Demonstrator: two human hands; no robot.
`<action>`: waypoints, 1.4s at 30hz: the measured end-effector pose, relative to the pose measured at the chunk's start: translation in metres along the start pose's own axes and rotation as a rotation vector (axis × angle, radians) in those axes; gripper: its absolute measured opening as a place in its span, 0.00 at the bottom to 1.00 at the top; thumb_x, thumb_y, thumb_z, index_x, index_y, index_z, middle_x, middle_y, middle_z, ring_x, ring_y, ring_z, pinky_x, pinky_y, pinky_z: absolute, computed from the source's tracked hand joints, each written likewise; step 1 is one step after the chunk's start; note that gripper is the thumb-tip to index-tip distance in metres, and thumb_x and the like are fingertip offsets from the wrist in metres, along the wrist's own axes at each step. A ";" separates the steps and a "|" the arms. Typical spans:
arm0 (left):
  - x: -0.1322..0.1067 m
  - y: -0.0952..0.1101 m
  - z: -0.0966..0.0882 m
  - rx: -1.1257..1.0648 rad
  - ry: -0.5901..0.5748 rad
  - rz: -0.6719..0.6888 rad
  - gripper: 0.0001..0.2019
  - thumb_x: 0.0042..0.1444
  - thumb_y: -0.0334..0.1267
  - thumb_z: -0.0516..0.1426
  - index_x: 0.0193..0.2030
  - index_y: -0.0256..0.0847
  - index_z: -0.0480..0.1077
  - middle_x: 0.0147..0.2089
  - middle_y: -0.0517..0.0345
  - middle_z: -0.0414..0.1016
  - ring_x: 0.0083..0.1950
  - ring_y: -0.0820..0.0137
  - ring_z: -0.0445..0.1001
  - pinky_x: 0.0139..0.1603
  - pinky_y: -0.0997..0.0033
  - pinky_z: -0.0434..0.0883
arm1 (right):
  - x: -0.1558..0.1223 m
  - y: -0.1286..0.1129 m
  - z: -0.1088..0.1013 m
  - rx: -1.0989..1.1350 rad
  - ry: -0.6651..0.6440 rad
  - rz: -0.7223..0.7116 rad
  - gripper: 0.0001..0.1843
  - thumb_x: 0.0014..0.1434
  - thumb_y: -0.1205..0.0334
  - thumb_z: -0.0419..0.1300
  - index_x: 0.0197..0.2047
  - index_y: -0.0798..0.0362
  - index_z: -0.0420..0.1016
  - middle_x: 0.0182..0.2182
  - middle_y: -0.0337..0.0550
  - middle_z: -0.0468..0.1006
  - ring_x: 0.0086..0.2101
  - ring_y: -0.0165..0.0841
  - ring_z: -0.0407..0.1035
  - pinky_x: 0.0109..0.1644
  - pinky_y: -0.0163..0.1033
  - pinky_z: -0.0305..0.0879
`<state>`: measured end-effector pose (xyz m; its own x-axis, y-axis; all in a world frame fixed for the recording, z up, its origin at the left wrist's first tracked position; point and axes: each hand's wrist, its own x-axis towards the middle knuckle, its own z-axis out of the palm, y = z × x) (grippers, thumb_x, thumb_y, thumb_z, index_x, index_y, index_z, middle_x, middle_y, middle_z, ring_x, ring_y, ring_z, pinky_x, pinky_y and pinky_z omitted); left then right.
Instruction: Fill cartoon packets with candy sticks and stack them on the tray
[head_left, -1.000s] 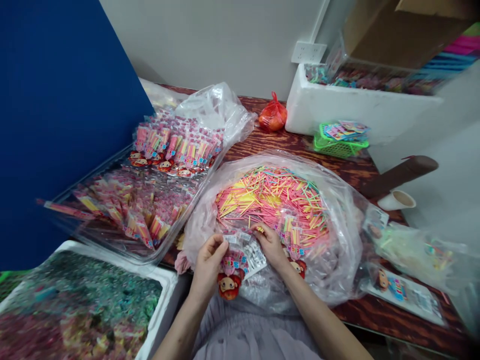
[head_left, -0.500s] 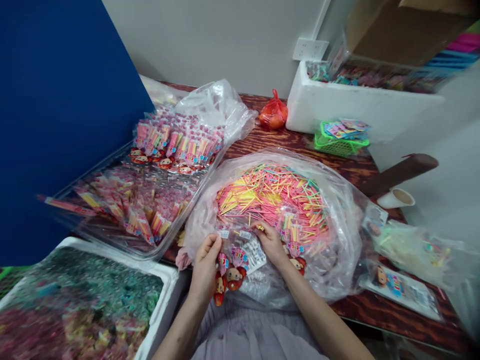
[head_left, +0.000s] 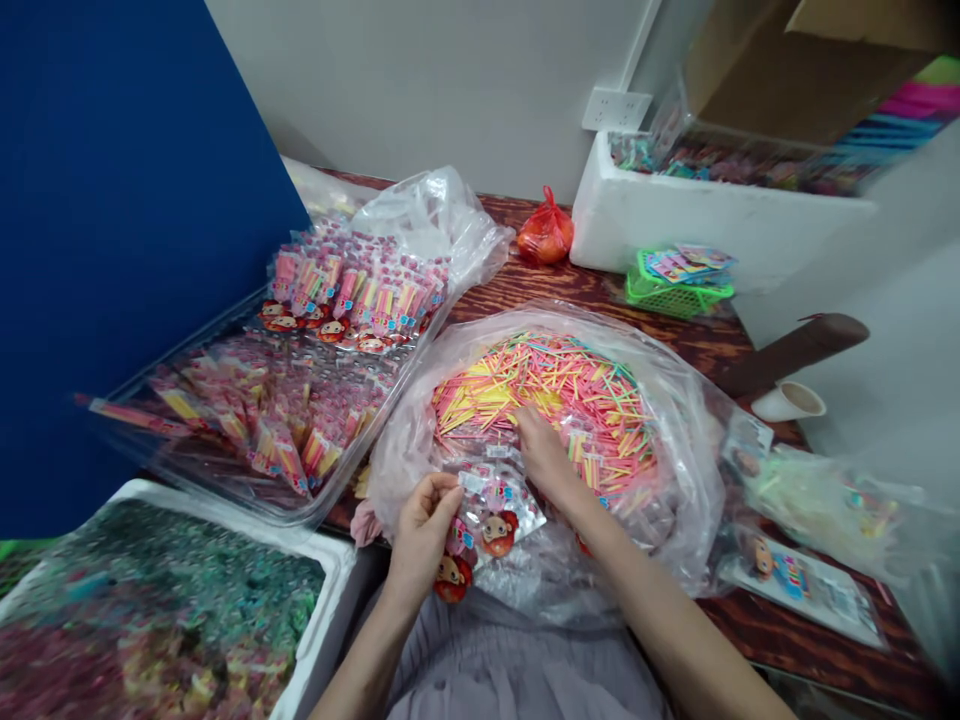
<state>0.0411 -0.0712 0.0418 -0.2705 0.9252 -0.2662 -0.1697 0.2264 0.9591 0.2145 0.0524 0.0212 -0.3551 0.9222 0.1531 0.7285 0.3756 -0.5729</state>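
Observation:
My left hand (head_left: 421,535) is closed on a small stack of clear cartoon-printed packets (head_left: 491,510), held over the near edge of a big clear plastic bag (head_left: 679,440). The bag holds a heap of thin pink, yellow and green sticks (head_left: 540,385). My right hand (head_left: 544,455) reaches forward into that heap, its fingers down among the sticks; what they grip, if anything, is hidden. Two filled packets (head_left: 592,465) lie on the sticks just right of my right hand.
A clear tray (head_left: 157,455) of filled stick packets sits to the left, backed by a blue panel. A white foam box (head_left: 322,565) of glittery bits is at bottom left. Behind stand another foam box (head_left: 697,215), a green basket (head_left: 675,290) and a red bag (head_left: 546,232). Loose packets (head_left: 814,585) lie right.
My right hand let go of the packets and moved forward into the stick heap. My left hand keeps hold of the packets, which have shifted slightly.

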 end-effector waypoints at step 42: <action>-0.022 -0.003 0.003 1.124 -0.574 0.412 0.12 0.65 0.33 0.49 0.29 0.41 0.67 0.33 0.61 0.74 0.41 0.68 0.74 0.66 0.53 0.53 | -0.031 0.001 0.012 1.056 0.083 0.302 0.06 0.50 0.61 0.59 0.35 0.50 0.71 0.30 0.36 0.75 0.33 0.32 0.70 0.38 0.36 0.65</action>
<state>0.0503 -0.0916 0.0453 0.3706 0.9200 -0.1276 0.7737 -0.2298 0.5905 0.2190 0.0230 0.0062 -0.1774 0.9811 -0.0778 -0.1028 -0.0971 -0.9899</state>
